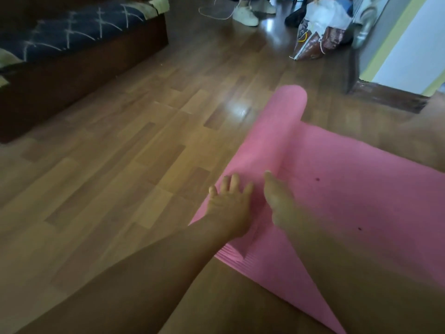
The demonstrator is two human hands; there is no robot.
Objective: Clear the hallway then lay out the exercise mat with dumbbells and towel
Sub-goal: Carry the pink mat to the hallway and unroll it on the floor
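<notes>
A pink exercise mat (pixel 349 189) lies partly unrolled on the wooden floor, its flat part spreading to the right. The rolled part (pixel 272 133) runs from near me toward the upper middle. My left hand (pixel 228 208) rests flat on the near end of the roll with fingers spread. My right hand (pixel 279 198) presses against the roll's right side, where roll meets flat mat. Neither hand grips anything. No dumbbells or towel are in view.
A dark sofa with a patterned blue blanket (pixel 72 39) fills the upper left. A plastic bag (pixel 320 32) stands by the wall at the upper right, near a door frame (pixel 366 44). Another person's white shoes (pixel 245 13) are at the top. Bare floor (pixel 120 153) stretches left of the mat.
</notes>
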